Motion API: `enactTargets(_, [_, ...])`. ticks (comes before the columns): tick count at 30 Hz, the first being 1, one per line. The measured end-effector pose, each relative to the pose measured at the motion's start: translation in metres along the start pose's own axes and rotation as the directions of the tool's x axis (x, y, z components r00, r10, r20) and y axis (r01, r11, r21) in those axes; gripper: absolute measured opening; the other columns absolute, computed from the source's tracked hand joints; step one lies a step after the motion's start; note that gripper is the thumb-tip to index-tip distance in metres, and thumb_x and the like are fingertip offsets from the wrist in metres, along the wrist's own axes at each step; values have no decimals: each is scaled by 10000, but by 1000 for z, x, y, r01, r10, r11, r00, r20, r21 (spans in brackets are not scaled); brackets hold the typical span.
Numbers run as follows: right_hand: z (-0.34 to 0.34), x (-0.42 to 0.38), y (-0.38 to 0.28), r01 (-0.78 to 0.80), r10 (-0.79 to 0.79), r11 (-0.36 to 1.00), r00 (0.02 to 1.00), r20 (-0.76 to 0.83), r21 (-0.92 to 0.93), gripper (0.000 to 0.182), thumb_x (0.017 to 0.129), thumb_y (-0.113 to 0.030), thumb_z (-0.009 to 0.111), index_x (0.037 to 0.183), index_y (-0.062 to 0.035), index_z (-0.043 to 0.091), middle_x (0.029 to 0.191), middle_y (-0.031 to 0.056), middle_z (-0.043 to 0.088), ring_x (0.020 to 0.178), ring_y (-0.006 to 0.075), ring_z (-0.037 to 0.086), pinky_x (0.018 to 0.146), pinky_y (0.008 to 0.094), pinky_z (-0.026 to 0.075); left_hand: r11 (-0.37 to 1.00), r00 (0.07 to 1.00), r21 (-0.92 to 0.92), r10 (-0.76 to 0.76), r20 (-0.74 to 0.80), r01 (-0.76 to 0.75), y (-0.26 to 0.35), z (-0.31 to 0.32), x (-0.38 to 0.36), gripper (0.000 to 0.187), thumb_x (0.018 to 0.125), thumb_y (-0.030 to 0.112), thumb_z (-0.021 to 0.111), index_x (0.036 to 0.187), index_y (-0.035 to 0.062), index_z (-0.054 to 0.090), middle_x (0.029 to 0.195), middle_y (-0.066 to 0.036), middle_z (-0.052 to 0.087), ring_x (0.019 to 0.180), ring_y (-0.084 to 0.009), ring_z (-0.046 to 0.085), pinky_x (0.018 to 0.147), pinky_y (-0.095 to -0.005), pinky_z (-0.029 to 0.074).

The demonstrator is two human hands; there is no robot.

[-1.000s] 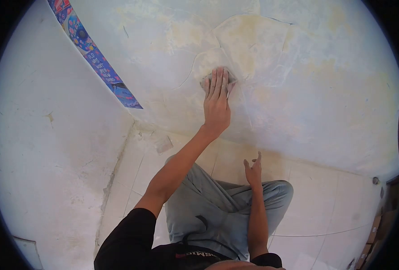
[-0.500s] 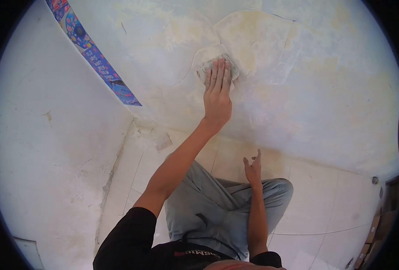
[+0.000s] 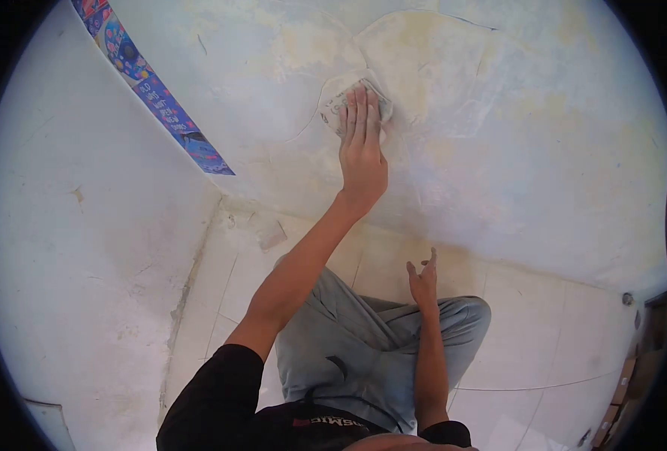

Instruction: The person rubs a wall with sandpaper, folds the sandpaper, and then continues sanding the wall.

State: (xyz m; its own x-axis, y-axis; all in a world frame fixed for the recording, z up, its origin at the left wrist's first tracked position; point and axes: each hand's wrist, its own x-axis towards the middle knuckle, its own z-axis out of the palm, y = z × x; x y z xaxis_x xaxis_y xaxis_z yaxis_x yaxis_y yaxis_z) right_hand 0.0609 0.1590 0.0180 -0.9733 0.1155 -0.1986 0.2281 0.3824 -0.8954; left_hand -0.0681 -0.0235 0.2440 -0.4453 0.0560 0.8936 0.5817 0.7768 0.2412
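Note:
My left hand (image 3: 362,146) reaches up to the pale, patchy wall (image 3: 499,165) and holds a folded piece of sandpaper (image 3: 335,107) flat against it. The fingers lie together over the sheet, whose light back carries printed marks. Around the sandpaper the wall has cracks and yellowish patches. Low down, by my bent right knee, my right hand (image 3: 423,284) hovers with its fingers apart and nothing in them.
A blue and purple printed strip (image 3: 160,98) runs down the wall near the corner on the left. A small flat piece (image 3: 272,236) lies on the tiled floor (image 3: 529,323). Brown boxes (image 3: 617,395) stand at the far right edge.
My left hand and the sandpaper have slid slightly upward and left on the wall, and more of the printed back shows. My right hand stays where it was.

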Motion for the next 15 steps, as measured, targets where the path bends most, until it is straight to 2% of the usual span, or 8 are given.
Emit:
enactTargets(1, [-1, -1, -2, -12, 12, 1000, 1000, 6, 14, 823, 920, -177, 646, 1531, 18, 131, 1344, 347, 434, 1256, 426, 459, 1049, 487, 376, 1000, 1000, 2, -3, 0, 3, -1, -1, -9, 650, 864, -108, 365, 1501, -103, 237, 1575, -278, 233, 1482, -427, 182, 1194, -547, 120])
enactTargets(3, [3, 3, 2, 10, -10, 1000, 1000, -4, 13, 822, 920, -175, 647, 1530, 23, 132, 1346, 349, 432, 1254, 426, 460, 1050, 487, 376, 999, 995, 46, 20, 93, -24, -4, -3, -30, 625, 884, -101, 359, 1498, -104, 242, 1570, -284, 240, 1477, -429, 197, 1192, -548, 135])
enactTargets(10, [4, 5, 9, 42, -42, 999, 999, -6, -20, 833, 911, -171, 655, 1527, 33, 132, 1367, 345, 422, 1239, 425, 466, 1052, 487, 374, 999, 998, 32, 7, 61, -9, 5, -6, -7, 645, 867, -107, 359, 1500, -106, 234, 1575, -291, 217, 1482, -424, 181, 1194, -550, 123])
enactTargets(12, [4, 4, 6, 35, -35, 999, 999, -5, -20, 835, 909, -170, 657, 1527, 32, 133, 1369, 342, 423, 1238, 425, 467, 1050, 487, 375, 999, 997, 33, -15, 74, 13, 5, -8, -19, 663, 809, -123, 409, 1465, -123, 309, 1563, -266, 274, 1482, -395, 210, 1202, -532, 143])
enactTargets(15, [6, 6, 12, 50, -51, 999, 998, -21, -19, 837, 904, -169, 660, 1526, 29, 138, 1369, 338, 424, 1234, 427, 469, 1045, 488, 378, 1000, 992, 25, -5, 124, 2, 3, -8, -27, 663, 848, -115, 376, 1497, -106, 241, 1572, -292, 223, 1483, -419, 184, 1197, -544, 118])
